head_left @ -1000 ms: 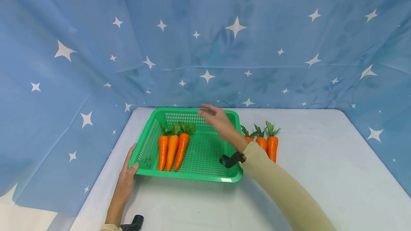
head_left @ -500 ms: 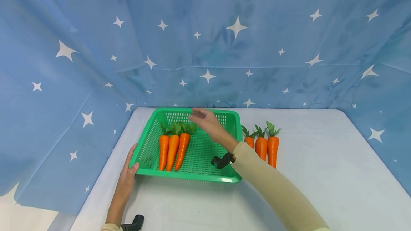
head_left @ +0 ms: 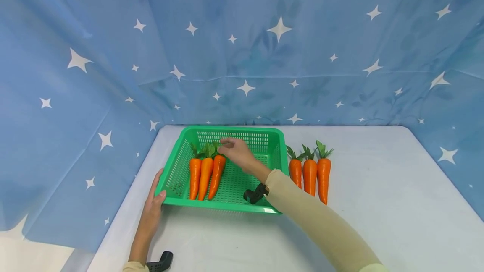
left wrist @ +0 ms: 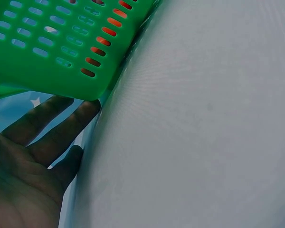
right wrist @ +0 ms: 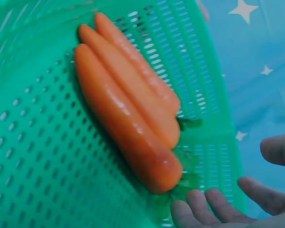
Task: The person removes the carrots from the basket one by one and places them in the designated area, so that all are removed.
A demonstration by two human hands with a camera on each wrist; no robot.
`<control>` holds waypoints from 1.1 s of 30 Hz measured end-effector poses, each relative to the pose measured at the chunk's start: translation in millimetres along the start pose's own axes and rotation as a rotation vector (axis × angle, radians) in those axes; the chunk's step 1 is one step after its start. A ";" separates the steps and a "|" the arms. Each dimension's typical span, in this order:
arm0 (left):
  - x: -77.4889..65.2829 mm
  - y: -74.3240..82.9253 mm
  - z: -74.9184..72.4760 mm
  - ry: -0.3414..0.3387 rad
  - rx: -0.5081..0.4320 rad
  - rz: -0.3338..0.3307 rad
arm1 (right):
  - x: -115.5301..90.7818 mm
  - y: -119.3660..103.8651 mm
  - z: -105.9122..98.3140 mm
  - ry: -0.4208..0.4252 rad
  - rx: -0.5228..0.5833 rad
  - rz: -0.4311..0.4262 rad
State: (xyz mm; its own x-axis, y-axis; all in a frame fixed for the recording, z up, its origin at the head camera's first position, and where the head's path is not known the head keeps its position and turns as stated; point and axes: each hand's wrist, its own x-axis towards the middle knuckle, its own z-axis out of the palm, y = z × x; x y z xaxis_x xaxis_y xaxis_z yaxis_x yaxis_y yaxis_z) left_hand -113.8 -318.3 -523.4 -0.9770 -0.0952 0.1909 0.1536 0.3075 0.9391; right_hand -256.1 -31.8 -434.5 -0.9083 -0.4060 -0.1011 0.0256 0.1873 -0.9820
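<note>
In the head view, a green plastic basket (head_left: 245, 207) holds three orange carrots with leafy tops, among them the rightmost carrot (head_left: 217, 175). My right hand (head_left: 238, 154) hovers inside the basket, fingertips right at that carrot's leaves. In the right wrist view its fingers (right wrist: 218, 204) are spread loosely beside the leaves, with nothing between them and the thumb. My left hand (head_left: 152, 207) is at the basket's front left corner, thumb at the rim. In the left wrist view, its fairly straight fingers (left wrist: 66, 126) touch the lower edge of the slotted basket wall (left wrist: 47, 78).
Three more carrots lie side by side just right of the basket, including a far right carrot (head_left: 324, 177). Everything stands on a white table (head_left: 378, 188). A blue star-patterned curtain (head_left: 321, 45) hangs behind and at the sides.
My right hand has moved left and lower inside the basket, to the leaves of the rightmost carrot there. The left hand stays at the corner.
</note>
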 end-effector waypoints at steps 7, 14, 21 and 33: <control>-0.1 -0.2 -1.2 -0.001 0.006 0.008 | 2.9 8.4 5.9 0.020 0.005 0.058; 0.0 -1.0 -0.7 -0.006 0.002 0.005 | 3.7 12.6 6.8 -0.015 0.061 0.126; -0.1 0.9 -0.1 0.002 0.018 0.014 | 3.6 15.7 6.8 -0.044 0.034 0.135; -1.0 4.0 -0.7 0.007 0.033 0.011 | 10.5 23.8 10.9 -0.092 -0.008 0.159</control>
State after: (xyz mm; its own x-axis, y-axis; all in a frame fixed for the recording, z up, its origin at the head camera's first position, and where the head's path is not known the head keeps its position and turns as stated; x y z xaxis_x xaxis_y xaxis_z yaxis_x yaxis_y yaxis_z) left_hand -112.1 -317.6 -519.6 -0.9742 -0.0977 0.2032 0.1593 0.3396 0.9270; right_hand -260.5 -41.3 -460.7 -0.8509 -0.4509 -0.2696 0.1623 0.2624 -0.9512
